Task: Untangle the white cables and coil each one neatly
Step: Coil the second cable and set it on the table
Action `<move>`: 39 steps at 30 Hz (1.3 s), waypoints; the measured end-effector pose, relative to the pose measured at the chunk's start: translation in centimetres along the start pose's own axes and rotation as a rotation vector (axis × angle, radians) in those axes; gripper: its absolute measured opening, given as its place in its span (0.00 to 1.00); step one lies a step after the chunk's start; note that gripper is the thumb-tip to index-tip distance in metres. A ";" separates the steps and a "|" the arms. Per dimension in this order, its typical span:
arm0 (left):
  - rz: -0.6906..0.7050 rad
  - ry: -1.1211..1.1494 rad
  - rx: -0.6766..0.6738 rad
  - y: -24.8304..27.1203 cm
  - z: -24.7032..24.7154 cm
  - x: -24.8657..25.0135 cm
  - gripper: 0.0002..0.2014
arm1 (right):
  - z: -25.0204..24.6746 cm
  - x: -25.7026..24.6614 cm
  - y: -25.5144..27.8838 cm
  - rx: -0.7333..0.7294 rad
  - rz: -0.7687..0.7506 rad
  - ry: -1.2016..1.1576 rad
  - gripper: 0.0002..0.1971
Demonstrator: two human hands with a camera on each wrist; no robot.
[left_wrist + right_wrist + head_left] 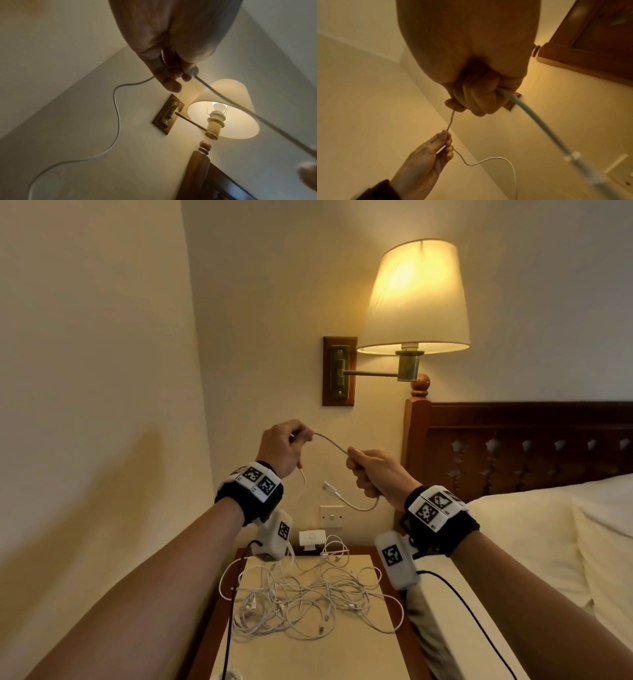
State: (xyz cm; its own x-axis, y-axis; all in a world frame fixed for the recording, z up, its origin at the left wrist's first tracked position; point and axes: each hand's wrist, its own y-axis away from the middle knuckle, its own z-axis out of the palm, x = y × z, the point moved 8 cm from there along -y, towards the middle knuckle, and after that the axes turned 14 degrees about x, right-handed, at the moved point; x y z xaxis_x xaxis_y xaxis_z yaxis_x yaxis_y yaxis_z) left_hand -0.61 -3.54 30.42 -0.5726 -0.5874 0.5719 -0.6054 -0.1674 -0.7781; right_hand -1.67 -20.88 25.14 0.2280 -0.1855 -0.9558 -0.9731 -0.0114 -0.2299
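Both hands are raised in front of the wall, holding one white cable stretched between them. My left hand pinches the cable between thumb and fingertips; a loose length trails down from it. My right hand is curled in a fist around the cable, and a short tail with a plug curves out below it. In the right wrist view the left hand shows pinching the thin cable. A tangled heap of white cables lies on the bedside table below.
A lit wall lamp on a brass arm hangs above the hands. The wooden headboard and a bed with a white pillow stand at the right. A wall switch and a white adapter sit behind the table. Bare wall on the left.
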 end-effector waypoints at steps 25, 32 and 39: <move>0.309 0.032 -0.406 7.9 1.3 3.8 0.14 | -3.1 -6.2 2.2 0.025 -0.195 -0.315 0.15; 0.686 -0.055 -0.151 4.7 0.2 10.4 0.10 | -1.8 -6.9 2.4 -0.019 -0.266 -0.050 0.18; 0.669 -0.101 0.070 1.9 0.0 10.9 0.14 | -1.3 -6.3 3.2 -0.123 -0.074 -0.437 0.19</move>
State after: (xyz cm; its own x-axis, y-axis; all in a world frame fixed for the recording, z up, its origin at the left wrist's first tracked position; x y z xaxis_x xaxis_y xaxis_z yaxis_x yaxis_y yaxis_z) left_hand -7.96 -10.23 35.19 -0.7548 -0.6530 -0.0630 -0.0996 0.2090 -0.9728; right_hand -6.22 -21.02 30.70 0.2633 0.2513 -0.9314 -0.9443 -0.1303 -0.3021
